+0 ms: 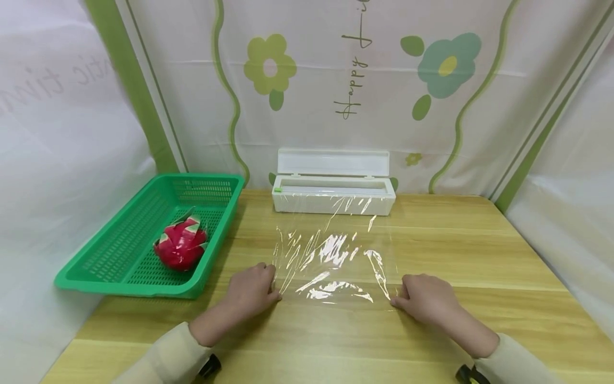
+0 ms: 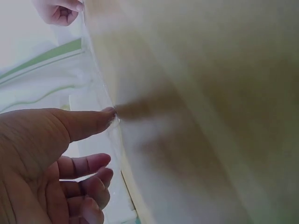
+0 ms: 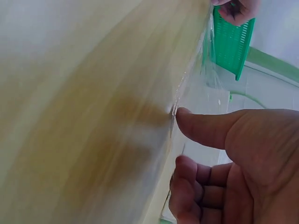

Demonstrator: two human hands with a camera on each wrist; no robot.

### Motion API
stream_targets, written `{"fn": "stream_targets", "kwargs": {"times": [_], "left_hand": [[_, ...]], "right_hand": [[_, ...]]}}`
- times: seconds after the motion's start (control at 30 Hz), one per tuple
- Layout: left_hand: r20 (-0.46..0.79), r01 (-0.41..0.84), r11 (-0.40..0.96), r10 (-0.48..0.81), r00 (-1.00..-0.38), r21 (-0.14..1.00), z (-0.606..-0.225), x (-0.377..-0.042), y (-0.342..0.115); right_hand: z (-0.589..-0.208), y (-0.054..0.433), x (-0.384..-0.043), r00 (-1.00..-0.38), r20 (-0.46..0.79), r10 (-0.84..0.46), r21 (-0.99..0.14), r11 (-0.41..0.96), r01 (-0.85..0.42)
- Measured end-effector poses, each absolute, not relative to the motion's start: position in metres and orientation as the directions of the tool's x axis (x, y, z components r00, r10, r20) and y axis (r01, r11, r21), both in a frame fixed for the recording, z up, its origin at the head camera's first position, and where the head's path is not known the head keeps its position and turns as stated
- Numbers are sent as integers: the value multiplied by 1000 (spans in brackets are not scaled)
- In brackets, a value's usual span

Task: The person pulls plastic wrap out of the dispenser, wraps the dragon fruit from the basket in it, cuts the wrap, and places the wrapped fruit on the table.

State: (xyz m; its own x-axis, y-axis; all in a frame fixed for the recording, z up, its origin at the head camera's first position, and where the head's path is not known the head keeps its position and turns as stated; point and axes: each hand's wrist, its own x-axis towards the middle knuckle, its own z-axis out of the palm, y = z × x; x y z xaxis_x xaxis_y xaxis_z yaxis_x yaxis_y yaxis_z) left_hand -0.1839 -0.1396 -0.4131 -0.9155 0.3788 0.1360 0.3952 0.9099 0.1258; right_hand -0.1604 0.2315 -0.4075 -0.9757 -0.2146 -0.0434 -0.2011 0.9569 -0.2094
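Note:
A sheet of clear plastic wrap (image 1: 331, 250) stretches from a white dispenser box (image 1: 334, 204) toward me over the wooden table, glossy with creases. At its near left corner my left hand (image 1: 251, 288) holds the film, the thumb tip on its edge and the other fingers curled. My right hand (image 1: 427, 297) grips the near right corner in the same manner. In both wrist views the thumb (image 2: 88, 123) meets the film edge close to the table surface, while the fingers (image 3: 201, 186) bend apart from it. Behind the box, its lid (image 1: 333, 162) stands open.
To the left, a green plastic basket (image 1: 206, 272) holds a red dragon fruit (image 1: 181, 244). A small green piece (image 1: 278, 189) sits on the box's left end. Printed fabric (image 1: 326, 122) walls off the table's back and sides.

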Motion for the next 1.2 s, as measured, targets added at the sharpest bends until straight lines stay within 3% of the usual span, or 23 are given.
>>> {"fn": "stream_targets", "kwargs": {"times": [0.27, 0.53, 0.83, 1.2], "left_hand": [[214, 478, 873, 450, -867, 100, -414, -190, -143], [133, 517, 850, 504, -853, 97, -412, -194, -146], [50, 500, 855, 499, -865, 133, -409, -194, -148], [23, 492, 857, 495, -869, 154, -408, -195, -149]], "right_hand": [[-402, 233, -168, -964, 43, -262, -167, 949, -266], [-413, 240, -190, -862, 170, -478, -100, 862, -498], [-420, 256, -215, -807, 43, -589, -189, 789, -585], [-424, 272, -234, -800, -68, -596, -199, 794, -574]]}}
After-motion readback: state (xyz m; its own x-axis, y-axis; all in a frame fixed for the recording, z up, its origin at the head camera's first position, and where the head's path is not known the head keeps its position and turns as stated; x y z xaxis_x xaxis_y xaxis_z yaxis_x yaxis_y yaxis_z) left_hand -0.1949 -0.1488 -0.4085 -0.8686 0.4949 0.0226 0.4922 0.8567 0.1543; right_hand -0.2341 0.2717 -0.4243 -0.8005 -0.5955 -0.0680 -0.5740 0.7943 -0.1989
